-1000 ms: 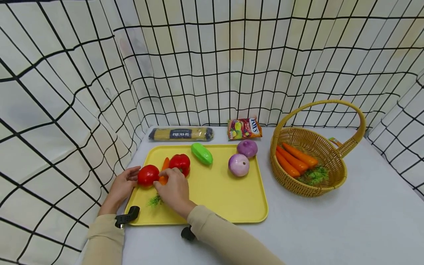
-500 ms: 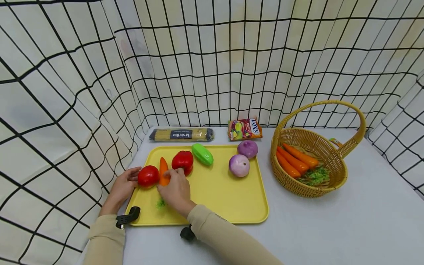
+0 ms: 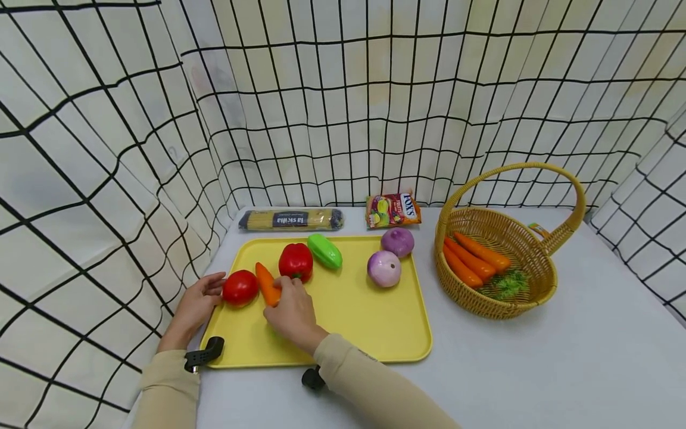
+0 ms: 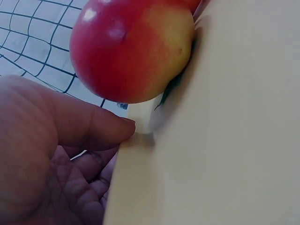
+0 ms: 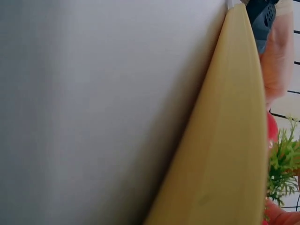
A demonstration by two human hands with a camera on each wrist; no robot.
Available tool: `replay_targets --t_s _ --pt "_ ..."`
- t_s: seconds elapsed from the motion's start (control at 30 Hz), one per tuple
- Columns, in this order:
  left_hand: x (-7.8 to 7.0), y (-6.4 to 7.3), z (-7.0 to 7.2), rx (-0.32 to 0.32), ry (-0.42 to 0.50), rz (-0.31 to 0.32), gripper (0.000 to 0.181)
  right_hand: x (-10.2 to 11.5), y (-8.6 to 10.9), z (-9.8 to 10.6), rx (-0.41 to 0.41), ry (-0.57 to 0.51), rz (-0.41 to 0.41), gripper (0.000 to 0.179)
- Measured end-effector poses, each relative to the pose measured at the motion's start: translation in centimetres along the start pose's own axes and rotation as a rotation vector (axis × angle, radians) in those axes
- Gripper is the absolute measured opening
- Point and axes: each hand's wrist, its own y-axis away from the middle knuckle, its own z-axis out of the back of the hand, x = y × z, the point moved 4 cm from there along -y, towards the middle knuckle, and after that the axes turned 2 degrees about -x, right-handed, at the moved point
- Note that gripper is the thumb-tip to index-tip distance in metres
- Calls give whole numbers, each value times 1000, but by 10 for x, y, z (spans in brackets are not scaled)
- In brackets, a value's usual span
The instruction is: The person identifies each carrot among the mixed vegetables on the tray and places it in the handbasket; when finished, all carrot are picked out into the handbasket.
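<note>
On the yellow tray [image 3: 354, 322], my right hand [image 3: 292, 313] pinches an orange carrot [image 3: 265, 279] whose tip points away. Its leafy green top [image 5: 283, 161] shows in the right wrist view. A red tomato [image 3: 240, 288] lies just left of the carrot, and a red bell pepper [image 3: 296, 262] lies to its right. My left hand [image 3: 197, 307] holds the tray's left rim beside the tomato. In the left wrist view its thumb [image 4: 101, 124] rests at that rim below the tomato, with the fingers curled beyond the edge and partly hidden.
A green vegetable [image 3: 324, 251] and two purple onions [image 3: 384, 269] lie on the tray. Behind it are a spaghetti pack [image 3: 292, 219] and a candy bag [image 3: 393, 210]. A handled wicker basket [image 3: 498, 307] with several carrots stands at right. Black netting [image 3: 321, 119] borders the table.
My right hand has shifted slightly right with the carrot, whose tip has come clear of the pepper. The pepper has moved a little right. My left hand has stayed in place.
</note>
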Motion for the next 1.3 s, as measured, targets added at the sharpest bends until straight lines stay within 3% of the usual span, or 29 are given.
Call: replay_targets --t_s 0.23,0.5,0.67,0.83,1.3 --pt "-1 1 0 5 -7 -2 63 -13 -1 15 -11 -103 -42 44" --pt "-1 0 2 -3 -24 -25 62 -28 5 44 -65 -168 25 40" --pt "0 1 2 -3 -32 -9 62 -42 11 61 -30 -271 138 38" --pt "-2 2 2 -5 -38 -15 62 -58 18 91 -34 -347 247 37" --pt "-1 2 2 -30 -53 -13 61 -90 37 176 -157 -355 345 36"
